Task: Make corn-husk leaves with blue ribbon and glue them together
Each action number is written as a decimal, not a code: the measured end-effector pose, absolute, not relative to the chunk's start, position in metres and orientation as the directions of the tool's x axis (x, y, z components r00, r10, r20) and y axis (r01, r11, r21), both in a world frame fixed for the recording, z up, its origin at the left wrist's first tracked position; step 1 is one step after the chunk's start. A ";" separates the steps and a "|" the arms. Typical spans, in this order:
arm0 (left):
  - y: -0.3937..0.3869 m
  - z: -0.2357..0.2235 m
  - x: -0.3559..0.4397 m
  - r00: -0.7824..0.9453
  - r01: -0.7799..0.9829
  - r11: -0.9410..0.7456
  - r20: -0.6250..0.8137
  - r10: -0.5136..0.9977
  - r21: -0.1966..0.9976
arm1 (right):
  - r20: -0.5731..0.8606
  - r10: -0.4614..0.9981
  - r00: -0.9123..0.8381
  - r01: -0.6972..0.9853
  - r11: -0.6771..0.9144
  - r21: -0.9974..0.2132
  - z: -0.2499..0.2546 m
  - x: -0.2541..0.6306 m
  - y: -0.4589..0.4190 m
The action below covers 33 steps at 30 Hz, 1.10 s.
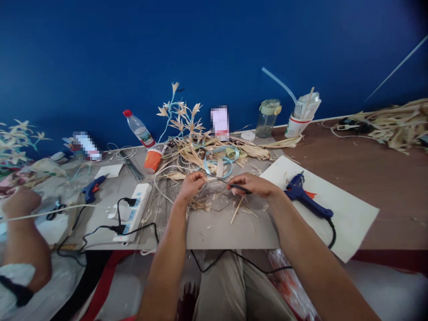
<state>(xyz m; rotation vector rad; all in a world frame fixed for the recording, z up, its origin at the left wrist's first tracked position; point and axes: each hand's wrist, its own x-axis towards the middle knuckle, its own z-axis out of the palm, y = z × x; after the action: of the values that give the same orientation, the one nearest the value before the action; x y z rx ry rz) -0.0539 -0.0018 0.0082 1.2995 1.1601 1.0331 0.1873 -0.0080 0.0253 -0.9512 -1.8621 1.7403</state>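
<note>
My right hand (pixel 250 183) is closed around a pair of dark-handled scissors (pixel 240 187), whose thin blades point left. Close to the blade tips, my left hand (pixel 192 186) is pinched shut; whatever sits between its fingertips is too small to make out. Right behind both hands lie a coiled light-blue ribbon (pixel 235 166) and a heap of dry corn husks (pixel 190 154). Husk scraps (pixel 200 205) litter the grey board (pixel 230 234) below the hands.
A blue glue gun (pixel 309 200) rests on white card at right. To the left are a power strip (pixel 142 200), an orange paper cup (pixel 153 160), a tilted bottle (pixel 140 129) and another person's arm (pixel 25 232). Husk flowers (pixel 180 113), a jar (pixel 267 119) and a cup (pixel 297 126) stand behind.
</note>
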 end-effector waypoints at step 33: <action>-0.002 -0.002 -0.035 0.173 0.146 0.032 -0.058 0.983 0.989 | 0.033 0.977 -0.209 -0.205 -0.011 -0.979 0.008 0.149 -0.003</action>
<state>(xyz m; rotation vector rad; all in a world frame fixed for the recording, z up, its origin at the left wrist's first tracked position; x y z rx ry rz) -0.0350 -0.0016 -0.0017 1.3574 1.1983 0.9726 0.1492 -0.0026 0.0078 -0.9376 -1.2086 1.4451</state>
